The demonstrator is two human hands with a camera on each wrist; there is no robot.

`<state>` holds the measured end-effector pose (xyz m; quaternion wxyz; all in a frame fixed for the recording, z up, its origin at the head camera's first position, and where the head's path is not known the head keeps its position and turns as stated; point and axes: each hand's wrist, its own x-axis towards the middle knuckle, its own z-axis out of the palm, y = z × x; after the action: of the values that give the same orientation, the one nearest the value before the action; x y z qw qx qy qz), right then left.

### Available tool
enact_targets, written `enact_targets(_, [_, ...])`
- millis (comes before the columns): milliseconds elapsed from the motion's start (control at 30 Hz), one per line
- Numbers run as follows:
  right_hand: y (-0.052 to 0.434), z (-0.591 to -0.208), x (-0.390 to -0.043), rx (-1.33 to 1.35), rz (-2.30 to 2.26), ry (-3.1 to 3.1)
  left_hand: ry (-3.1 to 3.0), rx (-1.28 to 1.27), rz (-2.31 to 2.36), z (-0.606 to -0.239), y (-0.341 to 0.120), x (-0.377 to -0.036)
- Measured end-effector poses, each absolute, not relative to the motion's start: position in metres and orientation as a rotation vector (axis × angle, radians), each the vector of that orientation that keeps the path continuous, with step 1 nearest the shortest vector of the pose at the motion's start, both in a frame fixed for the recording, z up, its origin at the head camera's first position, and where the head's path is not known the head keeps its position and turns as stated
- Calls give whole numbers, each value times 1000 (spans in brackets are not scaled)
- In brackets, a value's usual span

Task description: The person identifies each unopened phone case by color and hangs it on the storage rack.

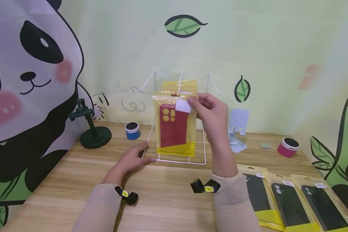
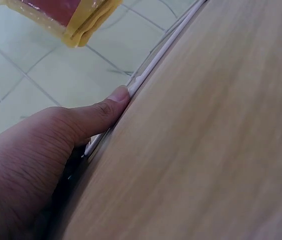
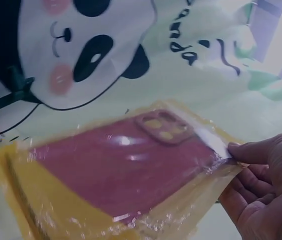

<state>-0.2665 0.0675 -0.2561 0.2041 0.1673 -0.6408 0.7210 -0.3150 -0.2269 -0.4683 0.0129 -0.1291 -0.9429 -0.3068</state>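
Observation:
A red phone case in a clear and yellow packet [image 1: 175, 127] hangs upright at the white wire display rack [image 1: 177, 161]. My right hand [image 1: 211, 114] pinches the packet's top right corner by its white label. In the right wrist view the packet [image 3: 121, 170] fills the frame, with my right hand's fingertips [image 3: 238, 150] on its edge. My left hand [image 1: 133, 158] rests flat on the table, its fingers touching the rack's front left base wire [image 2: 150, 65]. Another yellow packet [image 1: 179, 85] hangs behind on the rack.
Three packets with black cases [image 1: 290, 199] lie at the front right of the wooden table [image 1: 168, 193]. A dark green stand [image 1: 94, 133], a blue round tin [image 1: 132, 130], a pink round tin [image 1: 288, 147] and a white phone holder [image 1: 237, 132] stand along the back.

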Motion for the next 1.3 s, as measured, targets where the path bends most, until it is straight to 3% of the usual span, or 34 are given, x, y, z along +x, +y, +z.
enact_targets(700, [56,-275,-301,275,1858,-1839,-2950,-405,-935,-466,-226,-314])
enact_targets(1067, [62,-301,-325,464,2029,-2065,-2946,-416,-928,-467,-226,-315])
enact_targets(1300, [64,-312,-336,369,1978,-2081,-2944,-410,-947,-468,-226,-314])
